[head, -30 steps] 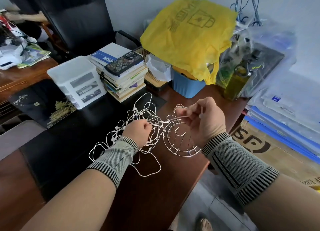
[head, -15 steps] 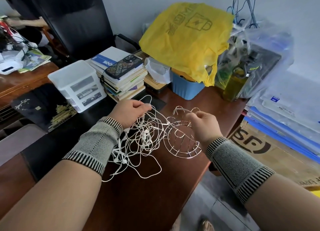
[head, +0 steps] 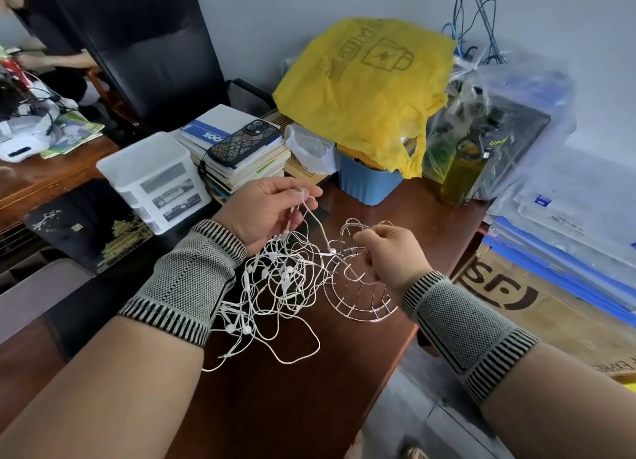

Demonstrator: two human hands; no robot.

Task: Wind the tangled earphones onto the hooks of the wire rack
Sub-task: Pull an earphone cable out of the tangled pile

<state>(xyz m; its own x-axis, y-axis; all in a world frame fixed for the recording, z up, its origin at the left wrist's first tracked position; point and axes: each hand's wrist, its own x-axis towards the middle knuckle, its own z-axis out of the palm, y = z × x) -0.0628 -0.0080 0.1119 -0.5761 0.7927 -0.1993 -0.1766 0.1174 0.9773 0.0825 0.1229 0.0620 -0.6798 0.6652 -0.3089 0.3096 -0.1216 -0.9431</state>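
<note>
Glossy dark wooden desk (head: 309,389); thin shiny metal wire rack (head: 361,307); smooth white plastic-coated earphones (head: 275,286); crinkled yellow plastic bag (head: 361,90), upper centre; ribbed knit cloth wristbands (head: 186,286).

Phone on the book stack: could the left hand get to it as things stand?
Probably not without letting go. The phone lies uncovered just beyond the left hand, with nothing between them, but that hand pinches a strand of the earphones, so it is not free.

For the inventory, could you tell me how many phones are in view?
1: a phone in a patterned case lies atop the book stack; others may be hidden.
</note>
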